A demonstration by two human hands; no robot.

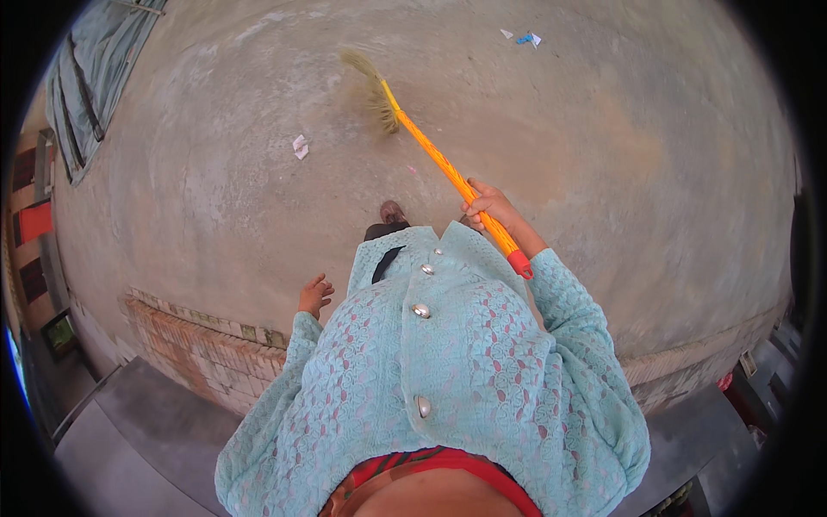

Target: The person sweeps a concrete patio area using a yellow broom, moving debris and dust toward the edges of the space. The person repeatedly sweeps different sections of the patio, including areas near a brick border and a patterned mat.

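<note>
My right hand (493, 207) is wrapped round the orange handle of a broom (439, 161), a little below its red end cap. The handle slants away to the far left. Its yellow-green bristles (382, 108) are down at the concrete floor and look smeared by motion. At my left side, my left hand (316, 295) hangs free with its fingers apart, holding nothing. A crumpled white scrap of paper (300, 146) lies on the floor to the left of the bristles. Farther off to the right are a blue and white scrap (527, 39) and a small white one (506, 34).
Grey concrete floor (655, 172) spreads ahead and to both sides. A grey-blue sheet (95, 82) lies at the far left. Low brick edging (198, 349) runs behind me on the left and right. My brown shoe (392, 212) shows below the jacket hem.
</note>
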